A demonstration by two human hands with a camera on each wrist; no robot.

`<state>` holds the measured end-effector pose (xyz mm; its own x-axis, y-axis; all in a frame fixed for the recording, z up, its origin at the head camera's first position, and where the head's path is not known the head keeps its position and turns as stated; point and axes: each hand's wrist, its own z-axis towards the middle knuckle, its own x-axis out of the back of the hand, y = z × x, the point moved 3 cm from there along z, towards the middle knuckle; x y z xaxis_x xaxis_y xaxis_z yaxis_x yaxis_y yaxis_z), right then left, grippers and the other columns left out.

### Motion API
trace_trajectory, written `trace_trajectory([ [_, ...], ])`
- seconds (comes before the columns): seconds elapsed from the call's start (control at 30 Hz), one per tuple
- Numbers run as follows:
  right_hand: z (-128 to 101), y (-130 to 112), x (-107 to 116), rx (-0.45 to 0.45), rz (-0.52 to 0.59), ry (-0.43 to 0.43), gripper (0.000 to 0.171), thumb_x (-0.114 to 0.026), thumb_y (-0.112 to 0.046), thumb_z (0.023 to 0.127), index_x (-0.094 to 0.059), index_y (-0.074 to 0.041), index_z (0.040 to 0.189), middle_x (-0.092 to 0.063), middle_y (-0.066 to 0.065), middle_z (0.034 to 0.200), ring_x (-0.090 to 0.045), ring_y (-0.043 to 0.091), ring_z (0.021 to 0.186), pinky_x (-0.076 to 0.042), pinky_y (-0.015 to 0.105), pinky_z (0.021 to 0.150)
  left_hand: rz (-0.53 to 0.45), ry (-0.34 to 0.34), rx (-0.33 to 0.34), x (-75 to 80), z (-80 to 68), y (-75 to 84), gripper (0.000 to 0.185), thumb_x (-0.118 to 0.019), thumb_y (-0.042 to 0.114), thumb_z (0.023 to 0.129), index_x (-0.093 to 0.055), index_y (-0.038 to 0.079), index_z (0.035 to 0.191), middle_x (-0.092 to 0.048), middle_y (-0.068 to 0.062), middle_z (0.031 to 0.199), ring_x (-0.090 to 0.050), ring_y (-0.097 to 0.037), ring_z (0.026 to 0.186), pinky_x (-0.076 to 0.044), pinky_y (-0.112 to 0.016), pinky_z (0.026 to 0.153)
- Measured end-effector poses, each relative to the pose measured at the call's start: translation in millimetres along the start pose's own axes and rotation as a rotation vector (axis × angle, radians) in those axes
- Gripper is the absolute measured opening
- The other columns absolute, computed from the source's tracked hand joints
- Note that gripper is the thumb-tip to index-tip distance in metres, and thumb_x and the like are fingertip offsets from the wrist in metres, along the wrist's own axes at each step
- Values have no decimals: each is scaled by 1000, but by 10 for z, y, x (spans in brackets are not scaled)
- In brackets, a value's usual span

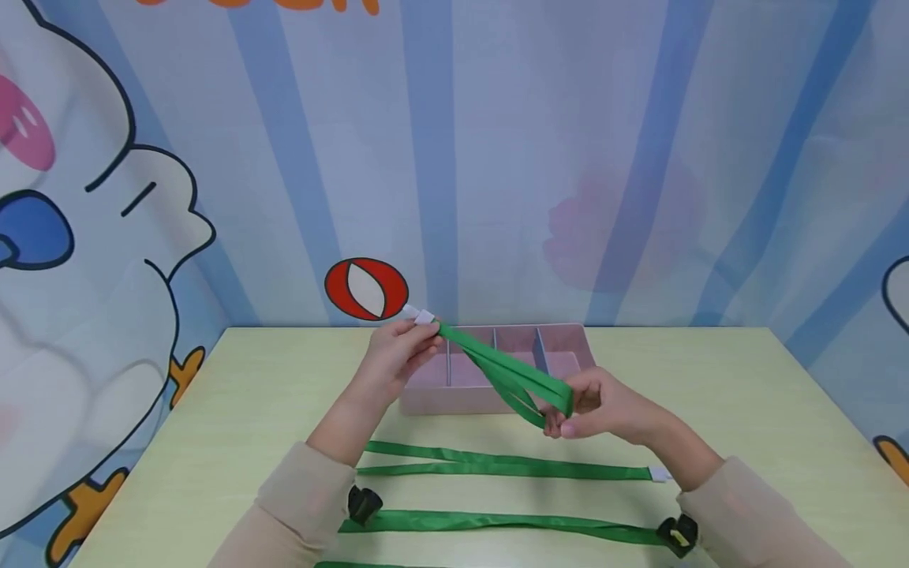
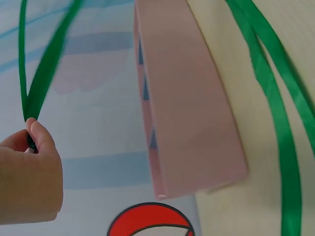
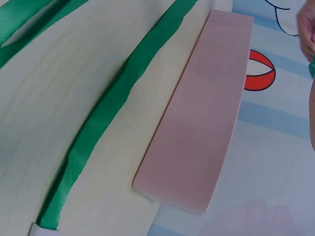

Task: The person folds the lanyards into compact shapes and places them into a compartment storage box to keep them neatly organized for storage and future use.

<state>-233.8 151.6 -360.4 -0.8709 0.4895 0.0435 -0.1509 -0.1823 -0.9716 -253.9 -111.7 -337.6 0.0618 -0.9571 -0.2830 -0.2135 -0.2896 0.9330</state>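
Above the pink box, a green lanyard [image 1: 507, 367] is stretched between both hands, folded into layered loops. My left hand [image 1: 390, 359] pinches it close to its white clip [image 1: 424, 316], which pokes out above the fingers. Lower and to the right, my right hand [image 1: 611, 406] grips the folded end between thumb and fingers. In the left wrist view, the left hand [image 2: 32, 179] has the strap [image 2: 49, 64] rising from its fingertips in two strands. Only slivers of hand show at the right edge of the right wrist view.
A pink divided box [image 1: 454, 401] stands at the table's back edge, before a printed cloth backdrop [image 1: 490, 158]. Nearer, another green lanyard [image 1: 511, 465] with a white end piece [image 1: 660, 474] lies across the table [image 1: 177, 473]. More green straps [image 1: 511, 522] lie closer to me.
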Motion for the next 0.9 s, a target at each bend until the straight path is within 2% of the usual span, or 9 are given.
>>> trace_trajectory([
  [0.1, 0, -39, -28, 51, 19, -16, 13, -61, 2, 86, -66, -10, 88, -68, -2, 88, -63, 14, 85, -52, 36, 81, 13, 14, 35, 47, 32, -47, 35, -58, 9, 92, -53, -7, 123, -63, -1, 81, -64, -5, 70, -52, -21, 77],
  [0.2, 1, -76, -64, 93, -6, 43, 11, -61, 2, 87, -61, -9, 86, -67, -2, 88, -61, 12, 83, -51, 32, 78, 17, 20, 52, 57, 48, -76, 35, -58, 9, 92, -54, -6, 123, -64, -1, 82, -64, -6, 70, -52, -22, 78],
  [0.3, -4, -107, -75, 120, -61, 183, 12, -61, 1, 88, -55, -9, 85, -64, -3, 86, -58, 10, 79, -50, 28, 71, 9, 32, 53, 58, 57, -90, 33, -59, 9, 92, -56, -5, 121, -64, -2, 83, -64, -6, 70, -52, -21, 76],
  [0.4, -23, -139, -48, 148, -133, 335, 15, -58, 1, 89, -53, -12, 85, -61, -3, 87, -56, 10, 78, -48, 26, 65, -20, 32, 72, 59, 52, -109, 33, -59, 9, 92, -55, -4, 122, -63, -3, 85, -64, -6, 70, -51, -23, 81],
  [0.53, -72, -162, 28, 160, -172, 520, 17, -56, 2, 90, -53, -14, 84, -59, -2, 87, -56, 10, 79, -47, 25, 65, -49, 19, 94, 61, 13, -130, 34, -58, 9, 92, -52, -4, 123, -63, -3, 86, -63, -6, 72, -50, -24, 84],
  [0.73, -110, -162, 118, 124, -220, 834, 11, -59, 0, 89, -57, -10, 86, -59, -4, 81, -59, 9, 78, -52, 21, 66, -53, 30, 35, 58, -55, -142, 27, -58, 5, 91, -54, -6, 115, -64, -2, 79, -63, -6, 70, -53, -19, 73],
  [0.9, -107, -156, 142, 110, -439, 1047, 4, -57, 0, 90, -55, -3, 91, -58, 0, 84, -60, 8, 78, -54, 22, 62, -22, 32, 31, 27, -109, -168, 24, -59, 5, 91, -56, -7, 112, -64, -3, 80, -64, -7, 69, -53, -18, 70],
])
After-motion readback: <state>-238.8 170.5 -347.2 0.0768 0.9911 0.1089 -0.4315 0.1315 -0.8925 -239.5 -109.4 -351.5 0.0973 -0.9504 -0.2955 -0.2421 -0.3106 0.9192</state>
